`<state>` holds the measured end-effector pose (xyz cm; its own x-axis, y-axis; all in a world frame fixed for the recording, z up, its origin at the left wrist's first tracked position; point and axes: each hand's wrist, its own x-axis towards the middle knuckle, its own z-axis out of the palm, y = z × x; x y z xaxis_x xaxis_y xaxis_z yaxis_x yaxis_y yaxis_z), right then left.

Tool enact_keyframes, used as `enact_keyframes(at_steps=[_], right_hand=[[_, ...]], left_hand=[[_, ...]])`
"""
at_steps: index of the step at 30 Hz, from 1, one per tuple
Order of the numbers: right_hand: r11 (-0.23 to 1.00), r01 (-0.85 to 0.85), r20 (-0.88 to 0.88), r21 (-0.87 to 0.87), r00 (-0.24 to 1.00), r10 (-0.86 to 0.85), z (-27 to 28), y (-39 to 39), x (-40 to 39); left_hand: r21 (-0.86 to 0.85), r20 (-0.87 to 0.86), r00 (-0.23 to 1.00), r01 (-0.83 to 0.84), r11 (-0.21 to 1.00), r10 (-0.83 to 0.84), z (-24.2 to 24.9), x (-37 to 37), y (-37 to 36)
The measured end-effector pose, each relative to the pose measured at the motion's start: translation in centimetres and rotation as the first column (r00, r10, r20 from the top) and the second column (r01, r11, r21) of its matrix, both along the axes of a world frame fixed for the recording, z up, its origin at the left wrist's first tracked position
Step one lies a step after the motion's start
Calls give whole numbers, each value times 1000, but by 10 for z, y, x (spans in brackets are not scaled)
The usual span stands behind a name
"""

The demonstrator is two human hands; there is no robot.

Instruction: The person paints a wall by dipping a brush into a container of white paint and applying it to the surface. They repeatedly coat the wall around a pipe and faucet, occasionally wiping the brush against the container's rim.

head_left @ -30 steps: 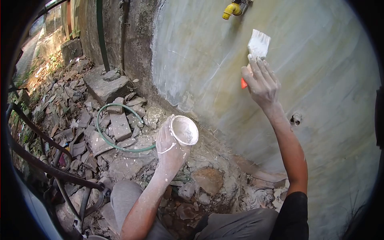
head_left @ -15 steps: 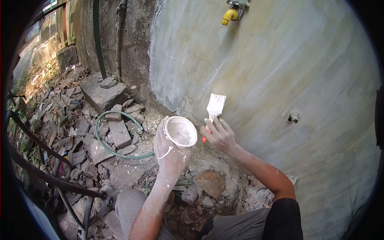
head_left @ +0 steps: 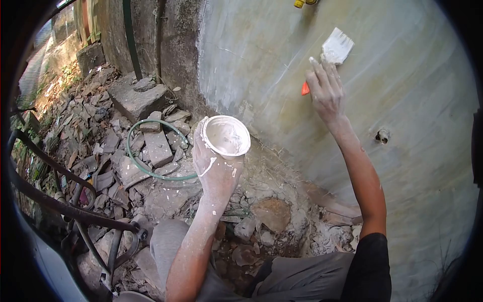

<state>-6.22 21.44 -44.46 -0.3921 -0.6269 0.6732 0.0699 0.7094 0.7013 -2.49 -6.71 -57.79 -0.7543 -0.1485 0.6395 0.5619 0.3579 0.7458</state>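
Wrapped round a white-rimmed cup (head_left: 227,136) is my left hand (head_left: 207,163), smeared with white. Whitish material coats the inside of the cup, whose mouth faces up. My right hand (head_left: 327,95) grips a paintbrush (head_left: 337,46) by its handle, and an orange handle end shows beside the palm. The white-coated bristles point up and lie over the grey-green wall (head_left: 412,85); whether they touch it is hard to tell.
A yellow tap (head_left: 300,3) is at the top edge. A short pipe stub (head_left: 383,136) sticks out of the wall at right. Broken bricks and stones (head_left: 158,149) cover the ground around a green hose (head_left: 132,153). Dark metal bars (head_left: 65,209) stand at lower left.
My right hand has moved up and to the right along the wall with the brush. My left hand still holds the cup, a little higher in view. The view has shifted slightly.
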Motion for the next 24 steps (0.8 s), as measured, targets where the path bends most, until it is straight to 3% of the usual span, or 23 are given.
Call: enact_keyframes(at_steps=[8,11,16,18,19,21,23,24], right_hand=[[995,-75,468,65,883,36,-204,10,42],[996,-84,562,40,826,47,-248,-4,57],[980,-136,643,-147,739,199,-249,-31,58],[870,168,801,-463,499,330,-234,-33,46],[870,168,802,-463,498,331,-225,-33,40],[619,328,673,-714,565,477,-200,-32,22],[461,457,646,-761,459,610,-167,-23,6],[374,478,593,-795,480,647,-161,-13,-5]], left_hand=[[5,-16,999,-31,1000,31,-2,-2,-1],[-15,-10,999,-34,999,34,-5,-1,1],[-14,-42,998,-37,999,37,-3,0,4],[-20,-48,998,-34,999,33,-2,1,4],[-29,-50,998,-27,999,26,-2,1,4],[-47,-43,999,-33,998,31,-2,1,5],[-43,-12,1000,-26,999,25,-2,1,5],[-20,12,1000,-15,1000,15,-1,2,5]])
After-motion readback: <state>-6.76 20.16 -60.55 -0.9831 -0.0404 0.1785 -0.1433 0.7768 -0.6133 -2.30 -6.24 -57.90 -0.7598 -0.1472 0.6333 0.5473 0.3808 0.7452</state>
